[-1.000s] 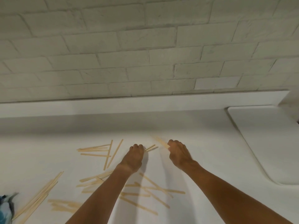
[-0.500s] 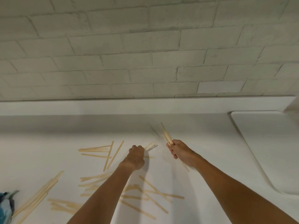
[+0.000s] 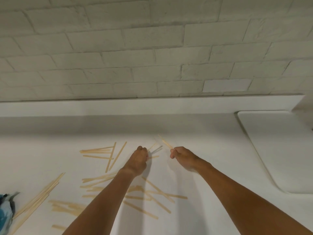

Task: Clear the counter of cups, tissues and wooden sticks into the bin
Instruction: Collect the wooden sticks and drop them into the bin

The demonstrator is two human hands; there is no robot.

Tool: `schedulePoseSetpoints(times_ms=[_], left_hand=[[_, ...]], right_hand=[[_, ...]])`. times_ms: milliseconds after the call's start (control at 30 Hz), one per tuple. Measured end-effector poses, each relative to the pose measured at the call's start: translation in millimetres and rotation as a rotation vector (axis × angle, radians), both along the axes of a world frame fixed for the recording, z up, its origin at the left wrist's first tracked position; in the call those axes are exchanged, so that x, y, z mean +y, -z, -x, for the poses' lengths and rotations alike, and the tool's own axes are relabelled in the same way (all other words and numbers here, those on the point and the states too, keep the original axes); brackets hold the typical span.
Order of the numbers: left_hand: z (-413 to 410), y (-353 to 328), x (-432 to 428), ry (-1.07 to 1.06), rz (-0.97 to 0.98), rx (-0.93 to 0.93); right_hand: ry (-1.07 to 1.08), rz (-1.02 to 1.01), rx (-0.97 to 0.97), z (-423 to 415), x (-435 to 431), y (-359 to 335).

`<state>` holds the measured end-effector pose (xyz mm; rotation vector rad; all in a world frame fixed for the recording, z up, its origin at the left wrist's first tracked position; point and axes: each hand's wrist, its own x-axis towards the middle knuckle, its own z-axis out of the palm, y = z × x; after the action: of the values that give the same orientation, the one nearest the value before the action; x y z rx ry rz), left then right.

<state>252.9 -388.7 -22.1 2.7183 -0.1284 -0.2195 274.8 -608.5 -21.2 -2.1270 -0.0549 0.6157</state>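
Several thin wooden sticks lie scattered over the white counter: a cluster left of my hands, a heap under my forearms, and a long bundle at the lower left. My right hand pinches a few wooden sticks that point up and away, lifted off the counter. My left hand is curled round other sticks, whose tips poke out past its knuckles just above the surface. No cup, tissue or bin is in view.
A white raised slab with rounded corners lies at the right. A low white upstand and a white brick wall close the back of the counter. Something blue and white shows at the lower left edge.
My right hand has lifted its sticks off the counter and drawn slightly to the right. My left hand stays closed at the same spot, now raising its sticks a little.
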Motion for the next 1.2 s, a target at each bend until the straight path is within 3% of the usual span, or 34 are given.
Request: schedulePoseSetpoints(times_ms=[267,433,567,733,900,1033,1200], left_hand=[[10.3,1.8,-7.8,0.053,-0.166,-0.073],[9.3,9.6,-3.2,0.040,-0.060,-0.056],[7.4,9.0,0.5,-0.057,0.137,-0.086],[17.9,-9.9,-1.2,-0.225,0.554,-0.113],[20.5,-27.3,3.0,-0.339,0.969,-0.144],[22.9,-43.8,13.5,-0.457,1.123,-0.173],[38.1,-69.7,30.2,-0.562,1.268,-0.246]], right_hand=[[-0.035,0.079,-0.068,17.1,-9.4,-0.2],[-0.053,0.106,-0.082,32.0,-23.5,-5.2],[0.025,0.025,-0.136,42.6,-33.2,-1.2],[0.320,-0.219,-0.258,50.7,-20.9,-7.4],[0.481,-0.373,-0.127,60.2,-14.4,-34.0],[0.545,-0.434,0.003,74.3,-17.2,-47.0],[0.584,-0.403,-0.022,111.6,-22.2,-53.5]])
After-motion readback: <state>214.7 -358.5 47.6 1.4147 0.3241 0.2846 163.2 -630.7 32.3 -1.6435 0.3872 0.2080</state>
